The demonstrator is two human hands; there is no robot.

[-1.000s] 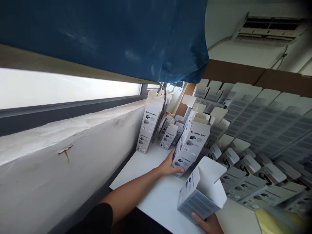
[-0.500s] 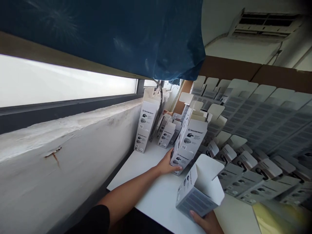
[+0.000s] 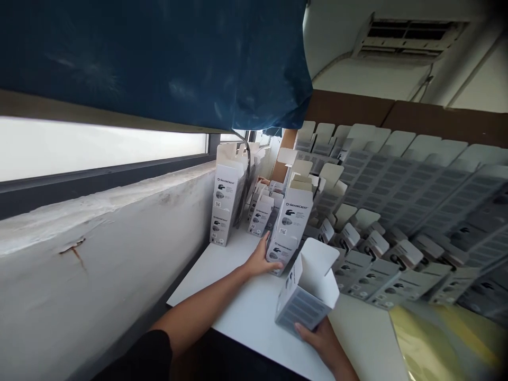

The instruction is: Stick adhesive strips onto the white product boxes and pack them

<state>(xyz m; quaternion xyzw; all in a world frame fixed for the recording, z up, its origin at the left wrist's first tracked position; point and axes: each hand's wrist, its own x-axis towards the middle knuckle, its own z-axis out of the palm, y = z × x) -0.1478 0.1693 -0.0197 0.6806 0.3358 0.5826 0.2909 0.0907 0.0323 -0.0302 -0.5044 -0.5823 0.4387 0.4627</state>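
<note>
My left hand [image 3: 257, 259] grips the bottom of a white SilverCrest carton stack [image 3: 290, 222], fingers up its left side and thumb across the lower front. The stack leans slightly and its top flaps stand open. My right hand [image 3: 319, 338] holds a single open carton [image 3: 304, 304] from below and behind, with the thumb on its printed side. That carton is tilted, flaps raised, and its inside looks white and empty. Both are over the white table [image 3: 234, 301]. The fingers under the right carton are hidden.
Another tall carton stack [image 3: 226, 203] stands beside the window wall [image 3: 119, 254]. Smaller cartons [image 3: 262, 214] sit behind, with part of another person's hand [image 3: 262, 180] nearby. Rows of open cartons [image 3: 381, 169] fill the right. Yellow plastic [image 3: 426, 344] lies at lower right; a blue sheet [image 3: 159, 63] hangs overhead.
The whole view has shifted, so things sit further left in the picture. Both hands keep their hold; the right hand's carton is slightly nearer the stack and more of that hand shows.
</note>
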